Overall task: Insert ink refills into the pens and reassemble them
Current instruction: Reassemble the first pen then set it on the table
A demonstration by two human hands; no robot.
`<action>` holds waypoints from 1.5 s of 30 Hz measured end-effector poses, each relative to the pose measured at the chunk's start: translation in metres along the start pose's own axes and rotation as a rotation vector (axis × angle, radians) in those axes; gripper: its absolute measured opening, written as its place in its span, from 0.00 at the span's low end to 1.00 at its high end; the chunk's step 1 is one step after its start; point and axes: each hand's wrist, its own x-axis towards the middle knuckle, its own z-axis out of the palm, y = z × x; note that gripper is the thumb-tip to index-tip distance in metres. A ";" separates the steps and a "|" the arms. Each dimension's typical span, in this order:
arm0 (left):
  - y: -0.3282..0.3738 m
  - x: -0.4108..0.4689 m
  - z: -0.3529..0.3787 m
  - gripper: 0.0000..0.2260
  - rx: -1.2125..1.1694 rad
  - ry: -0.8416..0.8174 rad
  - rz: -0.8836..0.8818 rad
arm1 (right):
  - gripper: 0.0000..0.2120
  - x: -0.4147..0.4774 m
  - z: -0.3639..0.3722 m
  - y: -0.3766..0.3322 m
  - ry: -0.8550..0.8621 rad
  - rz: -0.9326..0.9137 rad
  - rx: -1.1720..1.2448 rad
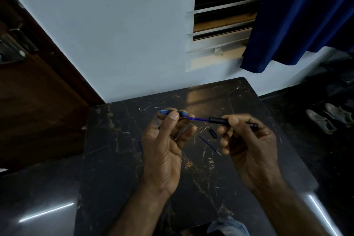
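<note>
Head view, looking down on both hands raised over a dark marble table [134,168]. Left hand [164,143]: thumb and fingers pinched closed on a short blue pen piece [173,113], blue end pointing left, palm turned toward camera. Right hand [247,143]: thumb and forefinger closed on a black pen barrel [222,121], which runs right behind the thumb to a ribbed end near the knuckles. A thin blue ink refill [198,119] spans the gap between the two pieces, one end at the blue piece, the other entering the barrel mouth. All three parts lie roughly in one line, tilted slightly down to the right, held clear of the tabletop.

On the table below the gap: a small black pen part [213,133], and just beside it a loose refill [209,145] lying diagonally, metal tip toward the right hand. A thin metallic piece shows by the left fingers; cannot tell what it is.

Beyond the table: pale wall, window with bars [224,5], blue curtain [298,17] at right, wooden door [38,101] at left, shoes [329,119] on the floor at far right
</note>
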 end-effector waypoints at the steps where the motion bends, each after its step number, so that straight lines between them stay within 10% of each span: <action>1: 0.000 0.000 0.000 0.08 0.004 0.003 0.003 | 0.11 0.000 0.001 0.000 -0.001 -0.005 0.001; 11: 0.002 0.001 0.000 0.18 -0.058 -0.018 -0.035 | 0.03 -0.001 0.004 -0.005 0.044 -0.020 0.019; 45: -0.007 0.017 -0.002 0.04 0.431 -0.160 0.129 | 0.11 0.011 -0.009 -0.019 -0.165 -0.292 -0.477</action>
